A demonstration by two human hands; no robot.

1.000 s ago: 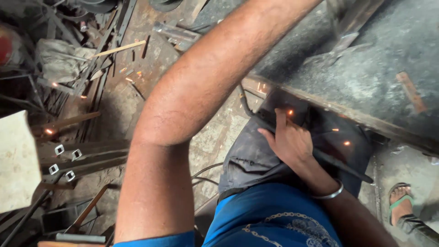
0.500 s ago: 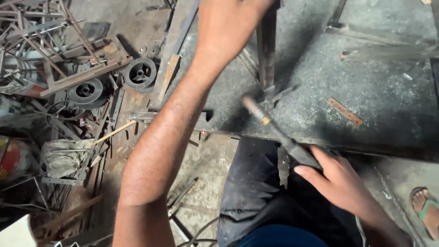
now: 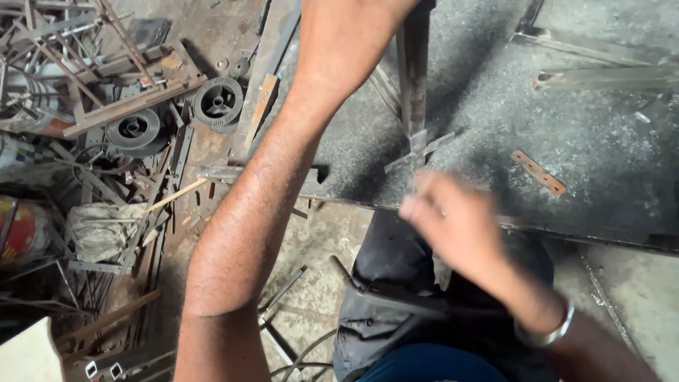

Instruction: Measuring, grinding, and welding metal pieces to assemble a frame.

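Note:
My left arm reaches up across the middle of the view, and my left hand (image 3: 350, 18) is cut off by the top edge, right beside a dark upright steel bar (image 3: 414, 78). Whether it grips the bar is hidden. The bar stands on a small crossed metal piece (image 3: 422, 147) on the grey steel work table (image 3: 587, 134). My right hand (image 3: 453, 226) is blurred in motion just in front of the table edge, with nothing visible in it and a metal bangle on its wrist. A dark welding holder (image 3: 396, 293) lies across my lap below it.
A rusty flat strip (image 3: 539, 172) lies on the table to the right. Left of the table, the floor holds a scrap metal pile (image 3: 85, 92), two wire spools (image 3: 218, 102), a crumpled sack (image 3: 102, 230) and square tubes (image 3: 99, 369). Cables run by my knee.
One second ago sparks flew at the table edge. Half a second ago my right hand held the welding holder near the bar's base. Now the holder lies on my lap and the hand has risen.

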